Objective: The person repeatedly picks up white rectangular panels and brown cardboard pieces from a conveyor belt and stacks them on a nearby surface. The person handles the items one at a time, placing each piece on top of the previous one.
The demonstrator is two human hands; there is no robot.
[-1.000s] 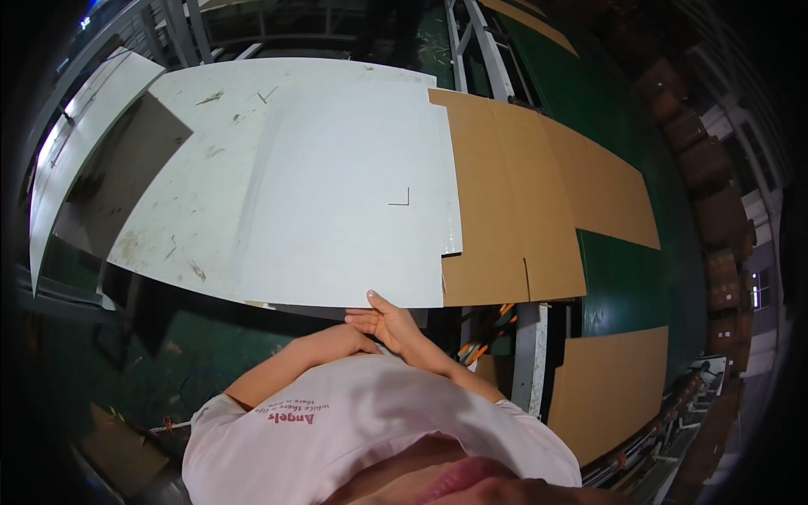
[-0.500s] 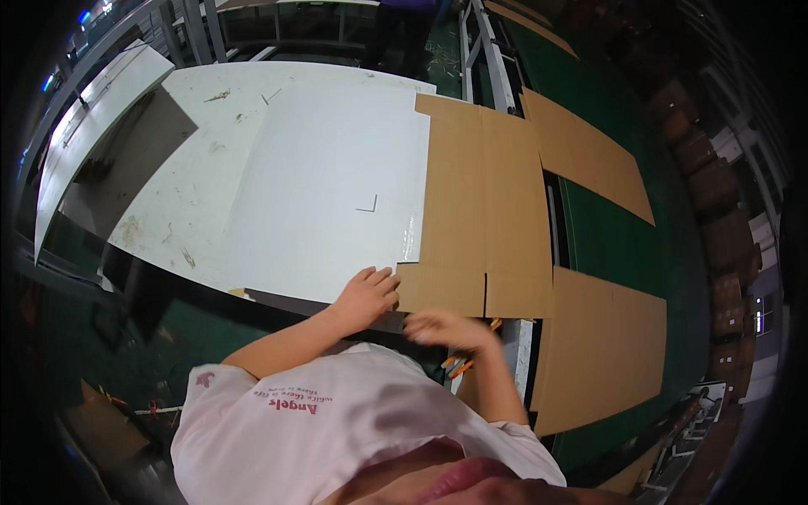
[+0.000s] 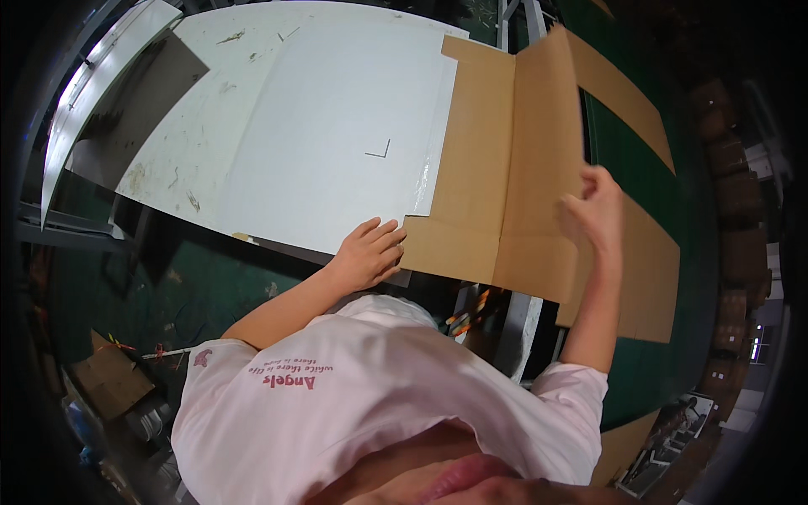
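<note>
A flat brown cardboard sheet [image 3: 471,160] lies beside a large white sheet [image 3: 328,143], whose right edge carries a shiny strip. The two meet along that edge. My left hand [image 3: 369,254] rests with fingers stretched out at the near corner, where white sheet and cardboard meet. Over on the right, my right hand [image 3: 599,210] is closed at the right edge of the cardboard. That right-hand panel [image 3: 543,151] stands tilted up along a crease; the hand's fingers are slightly blurred.
Under the sheets is a scuffed white tabletop [image 3: 181,156]. A curved white board [image 3: 93,93] rises at the far left. More cardboard pieces [image 3: 648,261] lie on a green surface [image 3: 627,147] to the right. Orange-handled tools [image 3: 471,316] sit below the table's near edge.
My right hand has moved from near my body out to the right edge of the cardboard, and its right panel has tilted up. My left hand stays by the corner, its fingers more spread.
</note>
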